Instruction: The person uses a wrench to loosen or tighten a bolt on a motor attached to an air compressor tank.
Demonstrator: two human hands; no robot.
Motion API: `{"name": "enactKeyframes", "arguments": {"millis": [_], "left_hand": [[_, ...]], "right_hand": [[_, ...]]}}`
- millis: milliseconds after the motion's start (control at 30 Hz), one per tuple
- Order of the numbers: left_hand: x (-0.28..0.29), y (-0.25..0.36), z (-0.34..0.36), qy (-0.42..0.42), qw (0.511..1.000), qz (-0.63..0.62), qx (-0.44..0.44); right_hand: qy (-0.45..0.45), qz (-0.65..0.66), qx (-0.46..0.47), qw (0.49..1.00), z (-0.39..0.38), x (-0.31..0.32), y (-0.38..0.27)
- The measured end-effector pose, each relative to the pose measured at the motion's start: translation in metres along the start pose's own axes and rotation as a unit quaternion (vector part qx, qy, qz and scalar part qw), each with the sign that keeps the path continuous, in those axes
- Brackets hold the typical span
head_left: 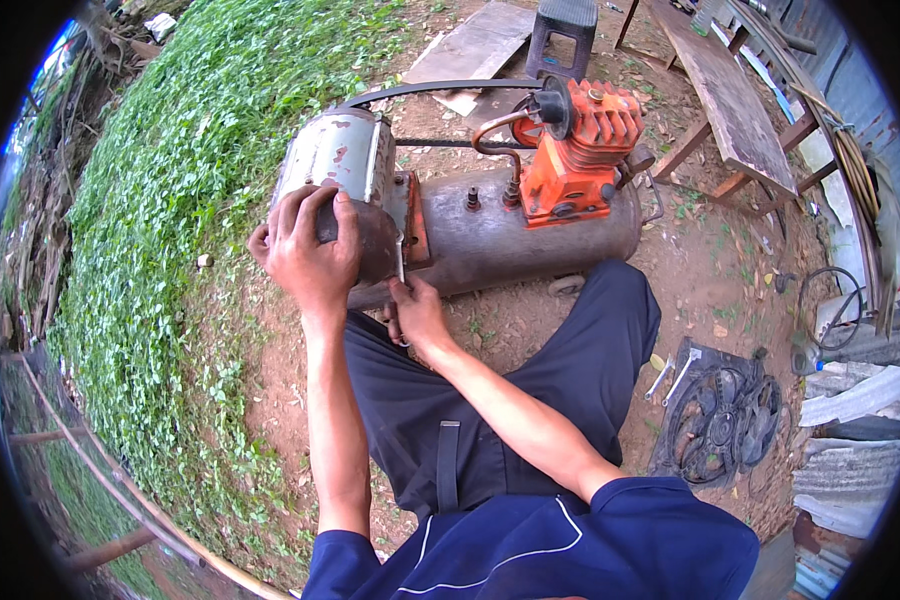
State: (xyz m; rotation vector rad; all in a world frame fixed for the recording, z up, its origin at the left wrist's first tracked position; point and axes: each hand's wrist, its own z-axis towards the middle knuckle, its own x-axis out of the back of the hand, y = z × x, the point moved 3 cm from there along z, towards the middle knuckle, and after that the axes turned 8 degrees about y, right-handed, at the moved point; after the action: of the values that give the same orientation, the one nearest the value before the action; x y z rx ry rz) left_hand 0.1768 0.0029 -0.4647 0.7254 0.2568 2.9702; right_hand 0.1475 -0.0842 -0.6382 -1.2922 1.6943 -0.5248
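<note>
A person in a blue shirt (pixel 530 550) and dark trousers (pixel 560 350) sits or squats at an air compressor, knees apart, with its tank (pixel 570 240) lying lengthwise on the ground just ahead. The grey, paint-chipped motor (pixel 315 150) sits on the left end of the tank, and the orange pump (pixel 575 160) stands towards the right end. The left hand (pixel 315 240) is partly open, fingers spread and bent over the dark near part of the motor; how firmly it presses cannot be told. The right hand (pixel 420 318) is closed around a slim metal tool (pixel 401 262), which points up to the gap between the motor and an orange bracket (pixel 417 225); its tip is too small to make out. A black belt (pixel 430 88) runs from behind the motor across to the pump, and a bent pipe (pixel 485 130) rises beside the pump. On the bare soil to the right lies a black fan (pixel 720 425), with two wrenches (pixel 682 370) near its upper left. A stool (pixel 564 40) and a wooden bench (pixel 720 100) stand beyond the compressor, and green plants (pixel 170 250) cover the ground to the left.
</note>
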Motion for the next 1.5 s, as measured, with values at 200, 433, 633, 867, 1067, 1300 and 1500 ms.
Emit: {"name": "enactKeyframes", "arguments": {"millis": [200,433,633,867,1067,1300,1500], "left_hand": [[0.001,-0.003,0.0,-0.002,1.0,-0.011,-0.012],[0.004,-0.008,0.0,-0.003,1.0,-0.012,-0.014],[0.002,-0.006,-0.001,0.008,1.0,-0.009,-0.012],[-0.002,-0.001,0.0,0.013,1.0,-0.011,-0.011],[-0.001,-0.004,-0.001,0.013,1.0,-0.005,-0.009],[-0.004,-0.002,0.0,0.023,1.0,-0.012,-0.017],[-0.001,-0.005,-0.003,0.013,1.0,-0.007,-0.008]], "right_hand": [[-0.061,-0.103,-0.02,0.993,0.011,0.041,-0.028],[-0.1,-0.644,0.297,0.698,0.043,0.064,-0.135],[-0.054,-0.742,0.563,0.36,0.079,0.062,-0.149],[-0.089,-0.729,0.614,0.291,0.139,0.042,-0.166],[-0.056,-0.677,0.667,0.306,0.132,0.036,-0.18],[0.063,-0.738,0.539,0.401,0.066,0.066,-0.14],[0.056,-0.517,0.304,0.798,-0.002,0.082,-0.108]]}}
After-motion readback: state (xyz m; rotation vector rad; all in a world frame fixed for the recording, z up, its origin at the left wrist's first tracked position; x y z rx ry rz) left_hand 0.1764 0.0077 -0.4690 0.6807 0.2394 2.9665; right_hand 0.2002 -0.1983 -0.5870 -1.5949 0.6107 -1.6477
